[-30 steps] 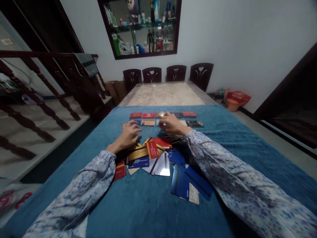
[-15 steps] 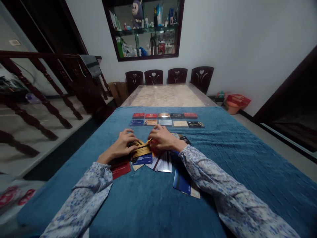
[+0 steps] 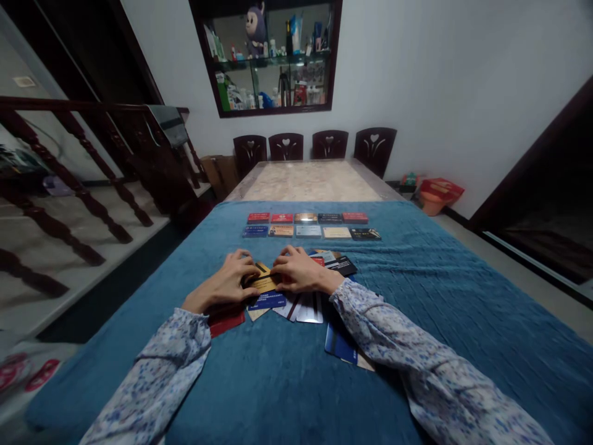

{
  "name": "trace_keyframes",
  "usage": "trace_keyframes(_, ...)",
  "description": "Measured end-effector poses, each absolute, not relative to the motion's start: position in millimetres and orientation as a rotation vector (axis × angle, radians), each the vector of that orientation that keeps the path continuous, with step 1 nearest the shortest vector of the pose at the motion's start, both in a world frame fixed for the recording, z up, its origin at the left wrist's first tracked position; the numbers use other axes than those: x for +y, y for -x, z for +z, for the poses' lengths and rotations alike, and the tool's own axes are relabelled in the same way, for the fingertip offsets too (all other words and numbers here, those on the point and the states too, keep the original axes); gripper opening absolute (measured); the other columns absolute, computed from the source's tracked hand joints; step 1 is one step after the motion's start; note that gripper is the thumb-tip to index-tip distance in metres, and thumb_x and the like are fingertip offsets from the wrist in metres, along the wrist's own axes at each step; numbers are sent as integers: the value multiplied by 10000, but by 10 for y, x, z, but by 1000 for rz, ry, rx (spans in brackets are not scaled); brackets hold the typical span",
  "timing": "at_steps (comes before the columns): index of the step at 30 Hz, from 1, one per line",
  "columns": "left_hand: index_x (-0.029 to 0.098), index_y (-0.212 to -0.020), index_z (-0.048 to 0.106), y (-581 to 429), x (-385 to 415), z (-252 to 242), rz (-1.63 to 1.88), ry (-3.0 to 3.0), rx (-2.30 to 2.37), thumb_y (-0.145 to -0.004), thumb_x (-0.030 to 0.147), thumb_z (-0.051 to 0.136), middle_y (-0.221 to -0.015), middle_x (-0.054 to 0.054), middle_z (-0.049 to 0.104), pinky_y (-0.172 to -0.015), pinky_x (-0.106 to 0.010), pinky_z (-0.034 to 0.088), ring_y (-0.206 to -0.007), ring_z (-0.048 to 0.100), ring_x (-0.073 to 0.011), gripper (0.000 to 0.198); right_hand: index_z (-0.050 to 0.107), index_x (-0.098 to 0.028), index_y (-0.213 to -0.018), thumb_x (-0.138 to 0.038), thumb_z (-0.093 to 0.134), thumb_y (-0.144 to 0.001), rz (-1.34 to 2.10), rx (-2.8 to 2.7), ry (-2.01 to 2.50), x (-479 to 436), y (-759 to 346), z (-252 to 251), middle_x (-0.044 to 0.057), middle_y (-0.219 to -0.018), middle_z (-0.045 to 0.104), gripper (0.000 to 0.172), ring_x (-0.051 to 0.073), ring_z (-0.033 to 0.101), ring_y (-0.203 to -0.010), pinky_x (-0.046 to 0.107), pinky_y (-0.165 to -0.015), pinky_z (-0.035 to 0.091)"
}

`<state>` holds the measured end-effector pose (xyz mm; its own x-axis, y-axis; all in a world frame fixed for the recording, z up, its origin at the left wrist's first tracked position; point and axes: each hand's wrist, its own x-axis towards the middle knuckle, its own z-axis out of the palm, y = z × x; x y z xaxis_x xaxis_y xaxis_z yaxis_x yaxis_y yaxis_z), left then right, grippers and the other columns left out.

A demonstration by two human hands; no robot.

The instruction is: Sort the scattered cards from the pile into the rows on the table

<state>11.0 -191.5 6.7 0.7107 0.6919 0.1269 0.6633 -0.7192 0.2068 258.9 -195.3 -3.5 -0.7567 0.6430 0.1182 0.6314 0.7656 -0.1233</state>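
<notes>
Between my two hands is a gold bank card (image 3: 265, 285) with a dark stripe. My left hand (image 3: 230, 279) closes its thumb and curled fingers on the left end of that card. At the right end, the thumb and fingers of my right hand (image 3: 298, 271) grip it. A blue card (image 3: 267, 301) lies just below, overlapping other cards. White cards with stripes (image 3: 309, 308) fan out under my right hand. Beneath my left wrist a red card (image 3: 226, 320) shows. Near my right forearm lie a black card (image 3: 341, 266) and a dark blue card (image 3: 340, 343).
Two rows of card stacks, among them a red stack (image 3: 258, 218) and a white stack (image 3: 308, 232), stand beyond my hands. They rest on a blue cloth (image 3: 259, 383) over a marble-topped table (image 3: 315, 179). Dark chairs (image 3: 330, 144) line the far end.
My right hand has shifted slightly left and down onto the gold card's right end, uncovering the red and black cards behind it. My left fingers have drawn in on its left end.
</notes>
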Motion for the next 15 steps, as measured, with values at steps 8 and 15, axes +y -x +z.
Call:
trace_keyframes(8,222,-1012,733,-151,-1974,81,257,-2763,1079,-783,385,769,-1100,-84,666,-1055,-521,369,-1204,461,-309,282,733,-197,-1132,-385,643,-926,111,-2794,921,-1924,-2611,-58,113,-1185,699,294,292,443,-1155,398,-847,332)
trace_keyframes(15,209,-937,732,-203,-2007,92,315,-2796,1044,-819,347,717,-1029,-87,681,-1037,-482,398,-1155,508,-290,182,747,-195,-1026,-354,625,-921,104,-2776,809,-1906,-2614,-84,94,-1048,715,226,253,462,-1058,359,-818,323)
